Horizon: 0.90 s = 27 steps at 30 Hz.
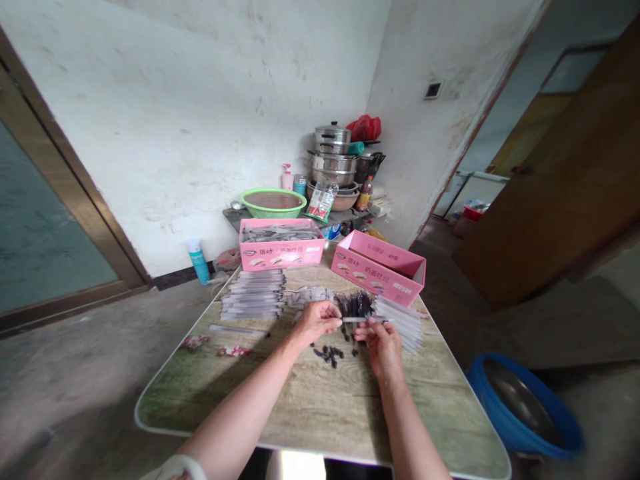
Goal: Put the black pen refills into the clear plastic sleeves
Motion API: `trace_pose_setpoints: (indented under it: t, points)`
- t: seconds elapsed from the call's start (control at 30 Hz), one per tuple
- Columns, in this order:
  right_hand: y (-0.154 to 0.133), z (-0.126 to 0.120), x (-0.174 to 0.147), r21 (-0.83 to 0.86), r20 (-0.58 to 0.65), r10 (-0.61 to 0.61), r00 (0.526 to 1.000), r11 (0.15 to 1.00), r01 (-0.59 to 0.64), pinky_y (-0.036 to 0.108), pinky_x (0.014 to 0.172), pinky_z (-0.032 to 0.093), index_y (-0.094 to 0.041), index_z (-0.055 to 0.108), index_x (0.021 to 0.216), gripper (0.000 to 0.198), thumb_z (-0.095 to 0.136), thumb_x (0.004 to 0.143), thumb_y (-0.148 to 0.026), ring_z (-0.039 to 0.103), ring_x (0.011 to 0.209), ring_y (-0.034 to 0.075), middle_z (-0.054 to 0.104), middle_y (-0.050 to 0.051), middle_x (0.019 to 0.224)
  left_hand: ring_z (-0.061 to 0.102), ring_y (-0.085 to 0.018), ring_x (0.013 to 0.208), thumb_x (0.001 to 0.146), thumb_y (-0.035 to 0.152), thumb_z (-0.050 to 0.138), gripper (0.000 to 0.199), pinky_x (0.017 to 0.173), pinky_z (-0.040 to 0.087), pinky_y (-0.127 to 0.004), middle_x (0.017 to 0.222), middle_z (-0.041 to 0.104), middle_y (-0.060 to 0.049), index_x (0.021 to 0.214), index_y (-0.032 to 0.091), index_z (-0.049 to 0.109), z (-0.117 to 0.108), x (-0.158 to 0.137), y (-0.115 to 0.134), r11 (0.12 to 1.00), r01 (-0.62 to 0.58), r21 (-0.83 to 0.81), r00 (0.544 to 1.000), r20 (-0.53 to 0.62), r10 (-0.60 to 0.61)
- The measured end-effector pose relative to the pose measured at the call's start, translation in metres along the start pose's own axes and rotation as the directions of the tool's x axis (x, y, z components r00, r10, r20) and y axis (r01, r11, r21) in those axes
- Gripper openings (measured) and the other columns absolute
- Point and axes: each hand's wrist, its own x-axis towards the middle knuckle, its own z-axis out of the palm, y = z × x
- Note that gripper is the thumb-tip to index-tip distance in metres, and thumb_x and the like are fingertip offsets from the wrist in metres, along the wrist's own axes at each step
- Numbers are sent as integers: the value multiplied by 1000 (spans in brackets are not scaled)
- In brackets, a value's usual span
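Note:
Over the middle of the table, a slim pen [356, 319] with a pale barrel lies level between my two hands. My left hand [317, 323] pinches its left end; my right hand [383, 343] grips it farther right with thumb and fingers. Beneath them is a scatter of small black caps [329, 355]. A dense row of black pen parts [354, 303] lies just behind my hands, beside a heap of small whitish pieces [310, 295]. Clear pen barrels [400, 321] are laid out at right, and a stack of pens [254, 293] at left. One single pen [240, 331] lies apart, nearer me.
At the table's back stand a pink box [283, 255] full of pens and a second pink box [379, 275], angled. Behind them, a shelf holds a green basin [273, 211] and stacked pots [333, 160]. A blue tub [525, 407] sits low at right.

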Motion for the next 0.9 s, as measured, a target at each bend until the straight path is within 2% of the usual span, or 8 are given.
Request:
trace_pose_setpoints:
  t: [0.2, 0.3, 0.4, 0.53, 0.67, 0.73, 0.8, 0.9]
  points:
    - [0, 0, -1, -2, -2, -6, 1000, 1000, 6, 26, 47, 57, -17, 64, 69, 26, 84, 65, -33, 68, 49, 18, 73, 4, 63, 56, -10, 48, 81, 56, 63, 45, 43, 38, -19, 61, 60, -2, 72, 11, 63, -1, -5, 4, 990, 21, 137, 998, 48, -28]
    - [-1, 1, -1, -9, 1, -6, 1000, 1000, 7, 26, 46, 57, -17, 63, 69, 27, 84, 66, -33, 68, 48, 18, 73, 4, 63, 55, -10, 48, 77, 52, 69, 41, 46, 40, -19, 58, 59, -1, 74, 12, 63, -1, -5, 5, 993, 6, 121, 998, 61, -13]
    - [-1, 1, -1, -9, -5, -7, 1000, 1000, 7, 26, 46, 57, -17, 63, 67, 27, 84, 65, -33, 68, 47, 18, 73, 4, 63, 55, -10, 50, 70, 49, 76, 41, 49, 44, -21, 61, 61, 0, 81, 12, 63, -1, -3, 4, 999, 0, 33, 1000, 28, -1]
    - [0, 0, 0, -12, 2, 2, 1000, 1000, -2, 27, 46, 57, -17, 63, 69, 28, 85, 64, -33, 68, 48, 18, 73, 4, 63, 59, -12, 55, 73, 49, 74, 43, 54, 48, -23, 68, 64, -3, 92, 11, 66, 2, -4, 7, 1000, -5, 22, 999, 40, 4]
    - [0, 0, -1, -39, 41, 18, 999, 999, -17, 27, 47, 57, -16, 64, 69, 28, 86, 64, -33, 68, 48, 18, 73, 5, 64, 59, -12, 53, 71, 49, 75, 43, 54, 48, -24, 66, 64, -4, 87, 10, 66, 3, -5, 12, 1000, -3, -25, 997, 77, 5]
    - [-2, 0, -2, -49, 52, 21, 998, 999, -18, 27, 46, 57, -16, 66, 75, 28, 86, 64, -33, 68, 49, 18, 73, 5, 65, 57, -11, 52, 69, 48, 77, 43, 54, 47, -23, 64, 63, -3, 85, 10, 66, -3, -4, 16, 997, -26, -70, 1000, 12, 27]
    - [-3, 1, -3, -46, 60, 24, 998, 999, -21, 27, 46, 56, -17, 68, 82, 30, 85, 65, -34, 68, 50, 18, 73, 4, 65, 56, -10, 53, 69, 47, 77, 41, 54, 46, -23, 62, 62, -2, 84, 11, 67, -16, -3, 22, 993, -77, -94, 991, -119, 65]
    - [-5, 1, -2, -37, 68, 21, 997, 999, -18, 26, 46, 56, -17, 69, 87, 32, 84, 67, -36, 67, 50, 18, 72, 4, 65, 55, -10, 56, 69, 48, 76, 39, 55, 45, -22, 64, 61, -1, 85, 13, 68, -39, -3, 30, 984, -140, -111, 939, -329, 96]
